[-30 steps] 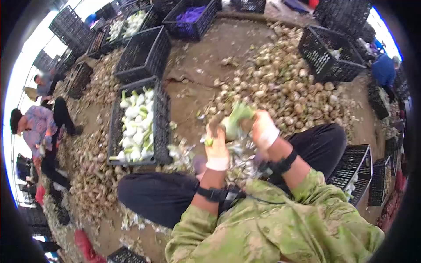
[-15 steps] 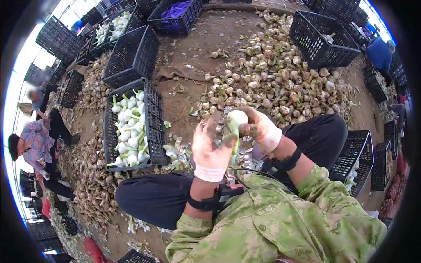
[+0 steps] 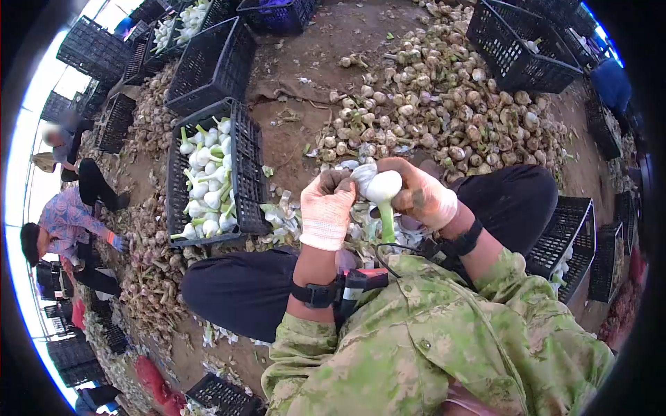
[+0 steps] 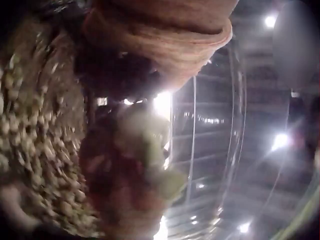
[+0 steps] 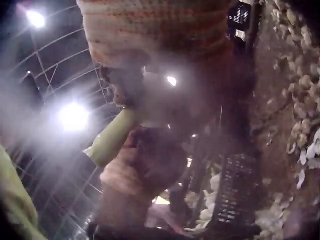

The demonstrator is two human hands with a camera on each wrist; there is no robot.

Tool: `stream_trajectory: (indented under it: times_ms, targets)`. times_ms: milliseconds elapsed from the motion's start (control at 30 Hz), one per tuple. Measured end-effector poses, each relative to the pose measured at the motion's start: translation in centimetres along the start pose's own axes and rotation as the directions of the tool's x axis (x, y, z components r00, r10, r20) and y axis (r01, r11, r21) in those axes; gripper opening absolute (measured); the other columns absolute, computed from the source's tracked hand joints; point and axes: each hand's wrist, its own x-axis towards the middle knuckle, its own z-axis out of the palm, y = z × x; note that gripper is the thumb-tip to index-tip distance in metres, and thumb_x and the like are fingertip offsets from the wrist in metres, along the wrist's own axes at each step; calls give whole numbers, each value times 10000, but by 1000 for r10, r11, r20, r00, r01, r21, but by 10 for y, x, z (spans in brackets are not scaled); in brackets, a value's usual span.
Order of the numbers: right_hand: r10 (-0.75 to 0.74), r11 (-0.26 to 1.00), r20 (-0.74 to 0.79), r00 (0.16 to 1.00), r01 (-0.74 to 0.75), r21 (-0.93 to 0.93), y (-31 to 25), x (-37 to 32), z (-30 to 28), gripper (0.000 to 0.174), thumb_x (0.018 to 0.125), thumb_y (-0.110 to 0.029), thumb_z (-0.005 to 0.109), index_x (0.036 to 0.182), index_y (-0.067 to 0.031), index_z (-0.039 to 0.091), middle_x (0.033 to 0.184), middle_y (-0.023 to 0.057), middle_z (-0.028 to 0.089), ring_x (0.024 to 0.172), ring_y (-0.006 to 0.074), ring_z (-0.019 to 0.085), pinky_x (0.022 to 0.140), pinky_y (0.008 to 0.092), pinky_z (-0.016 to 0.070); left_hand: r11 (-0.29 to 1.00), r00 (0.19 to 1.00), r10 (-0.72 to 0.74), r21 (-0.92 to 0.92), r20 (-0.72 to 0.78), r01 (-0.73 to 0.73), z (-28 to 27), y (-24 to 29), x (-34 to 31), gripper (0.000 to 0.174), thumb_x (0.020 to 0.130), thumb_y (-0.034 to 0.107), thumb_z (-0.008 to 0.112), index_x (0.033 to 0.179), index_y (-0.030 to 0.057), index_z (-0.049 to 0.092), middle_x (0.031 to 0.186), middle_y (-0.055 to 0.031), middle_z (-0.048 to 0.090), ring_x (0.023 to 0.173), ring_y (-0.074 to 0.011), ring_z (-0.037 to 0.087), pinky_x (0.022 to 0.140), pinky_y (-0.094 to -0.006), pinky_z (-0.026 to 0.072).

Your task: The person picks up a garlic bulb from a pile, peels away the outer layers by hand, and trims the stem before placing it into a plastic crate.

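Between both gloved hands is a white garlic bulb (image 3: 384, 186), its green stem (image 3: 387, 222) pointing down toward the lap. My right hand (image 3: 426, 200) holds the bulb from the right side, fingers curled round it. With its fingertips, my left hand (image 3: 327, 208) pinches a loose flap of pale outer skin (image 3: 363, 176) at the bulb's upper left. Both gloves have dark, soiled fingertips. In the right wrist view the cut green stem (image 5: 114, 137) sticks out beside the right glove. The left wrist view is blurred around the bulb.
A black crate (image 3: 255, 166) of cleaned garlic stands to the left, with another black crate (image 3: 212, 69) behind it. Ahead lies a heap of unpeeled garlic (image 3: 444, 111). Shed skins (image 3: 281, 215) litter the floor by the knees. Another person (image 3: 76, 222) crouches at far left.
The bulb has turned from its green leafy end up to stem down. My left hand, spread beside it half a second ago, now pinches its skin. The person at left has stretched out an arm.
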Motion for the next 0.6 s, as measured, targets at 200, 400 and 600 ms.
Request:
stream_trajectory:
  times_ms: [200, 400, 600]
  targets:
    - [211, 977, -104, 972, -206, 53, 33, 2, -8, 609, 763, -399, 617, 1202, -24, 424, 784, -11, 533, 621, 65, 472, 529, 203, 364, 996, 1000, -19, 82, -4, 20, -4, 9, -5, 129, 748, 36, 597, 869, 2, 572, 775, -57, 589, 697, -145, 575, 637, -296, 498]
    - [133, 960, 17, 991, -133, 248, 22, -6, -21, 545, 775, -389, 624, 1151, -23, 473, 889, 23, 562, 666, 64, 514, 497, 156, 372, 782, 992, -113, -610, 55, 123, -51, 11, 16, 236, 748, 104, 607, 955, 7, 547, 841, -108, 605, 756, -214, 603, 575, -358, 525]
    - [214, 949, -57, 975, -194, 250, 22, -3, -12, 619, 764, -535, 563, 1103, -21, 504, 771, 11, 525, 582, 50, 443, 470, 176, 343, 929, 978, 124, 328, 169, -175, -23, -26, -14, 650, 620, 154, 743, 1193, 54, 454, 1081, -155, 531, 910, -225, 556, 747, -268, 467]
